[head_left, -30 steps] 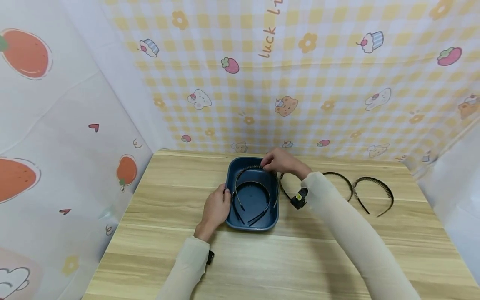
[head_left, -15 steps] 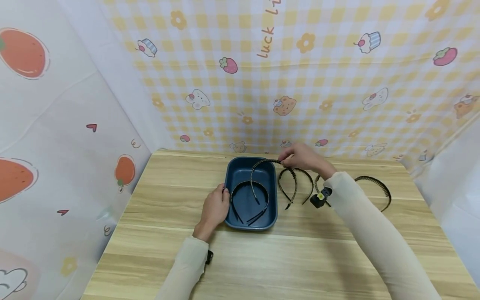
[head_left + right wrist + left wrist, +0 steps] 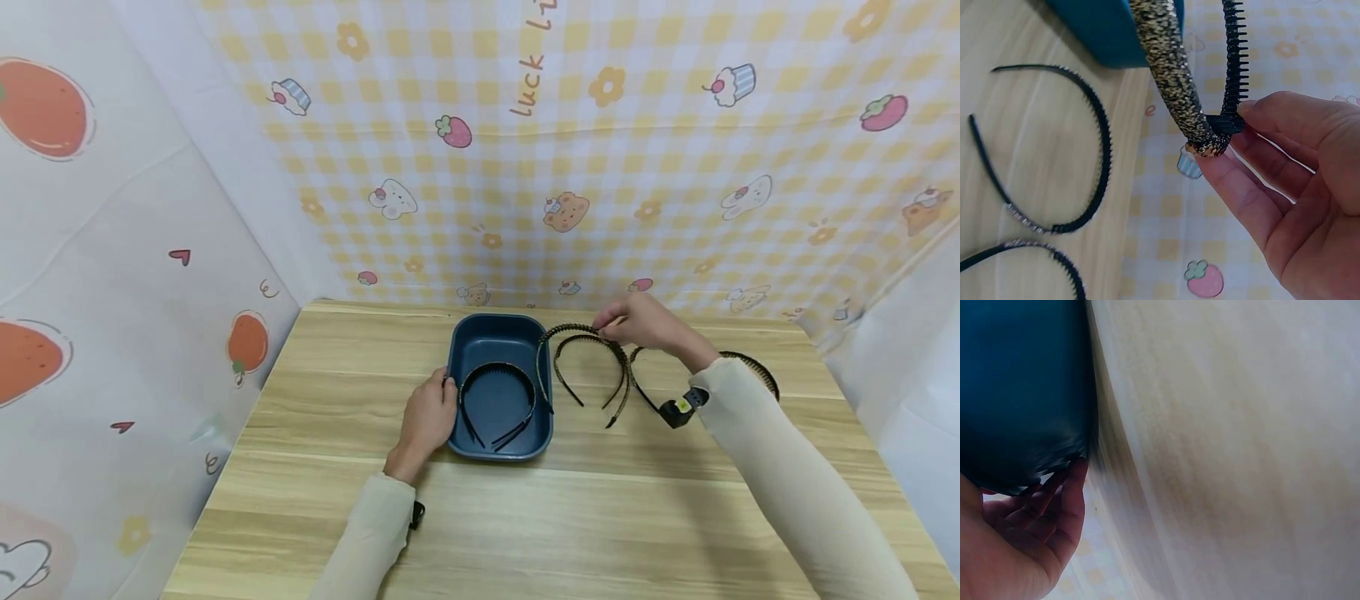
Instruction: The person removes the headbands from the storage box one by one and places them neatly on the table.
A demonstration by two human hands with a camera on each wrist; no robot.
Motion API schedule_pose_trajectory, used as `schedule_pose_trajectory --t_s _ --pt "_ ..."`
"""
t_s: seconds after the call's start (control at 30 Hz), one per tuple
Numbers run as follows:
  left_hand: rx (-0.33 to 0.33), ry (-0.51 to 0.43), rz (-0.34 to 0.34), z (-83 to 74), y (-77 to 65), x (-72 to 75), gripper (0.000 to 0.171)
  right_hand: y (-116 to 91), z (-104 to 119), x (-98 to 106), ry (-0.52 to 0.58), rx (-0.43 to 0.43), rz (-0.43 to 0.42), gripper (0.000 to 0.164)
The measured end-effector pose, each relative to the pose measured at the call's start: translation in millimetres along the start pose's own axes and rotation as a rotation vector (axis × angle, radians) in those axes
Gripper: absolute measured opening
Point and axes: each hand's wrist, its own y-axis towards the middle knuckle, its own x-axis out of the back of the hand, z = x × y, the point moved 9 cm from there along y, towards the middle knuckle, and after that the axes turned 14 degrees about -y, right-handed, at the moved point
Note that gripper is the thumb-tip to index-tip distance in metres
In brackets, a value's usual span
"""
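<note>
Head view, left to right: the left hand (image 3: 429, 417) grips the blue bin (image 3: 487, 340) by its left wall, presumably to keep it from sliding, with a loaded headband (image 3: 498, 365) lying inside, just right of that hand. Between the hands, a glittery headband (image 3: 567, 327) is pinched at its arch by the right hand (image 3: 648, 323), apparently so its legs hang free, the left one overlapping the bin's right rim. Below the right hand lie a toothed headband (image 3: 581, 338) and a partly covered headband (image 3: 644, 393), with an outer headband (image 3: 765, 372) beyond its wrist, likely spaced to prevent tangling.
</note>
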Motion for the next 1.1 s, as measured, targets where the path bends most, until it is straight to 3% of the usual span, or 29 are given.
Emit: schedule_pose_trajectory --t_s 0.43,0.9,1.1 --pt "0.005 -0.007 0.001 1.4 0.7 0.5 0.03 -25.5 -32.2 -13.9 0.001 -0.029 0.027 0.021" --pt "-0.007 -0.006 0.001 1.0 0.3 -0.2 0.029 -44.0 -53.1 -54.5 0.021 -0.03 0.052 0.016" --pt "-0.003 -0.001 0.0 2.1 1.1 -0.8 0.029 -50.1 -55.8 -77.8 0.079 -0.022 0.091 0.016"
